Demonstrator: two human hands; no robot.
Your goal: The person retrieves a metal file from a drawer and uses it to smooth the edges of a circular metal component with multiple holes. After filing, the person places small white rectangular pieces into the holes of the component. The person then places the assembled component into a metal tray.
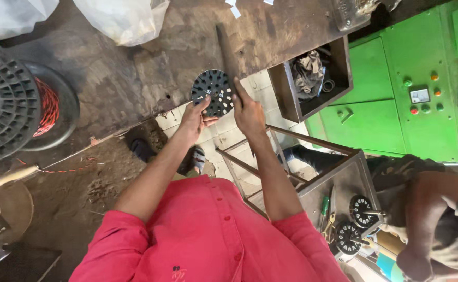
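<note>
My left hand [195, 117] holds a round black slotted disc [212, 92] at its lower left edge, at the rim of a worn wooden workbench [135, 73]. My right hand [247, 110] grips a long dark metal bar [225, 49] that lies across the disc's right side and points away over the bench. White slips show in several of the disc's slots. My red shirt fills the bottom of the view.
A big black spool of red wire [9, 102] sits at the left. An open drawer [312, 78] holds rags. A green control cabinet [411, 94] stands at right. Another person's arm [427, 219] works near two similar discs [355, 224] on a metal stand [338, 177].
</note>
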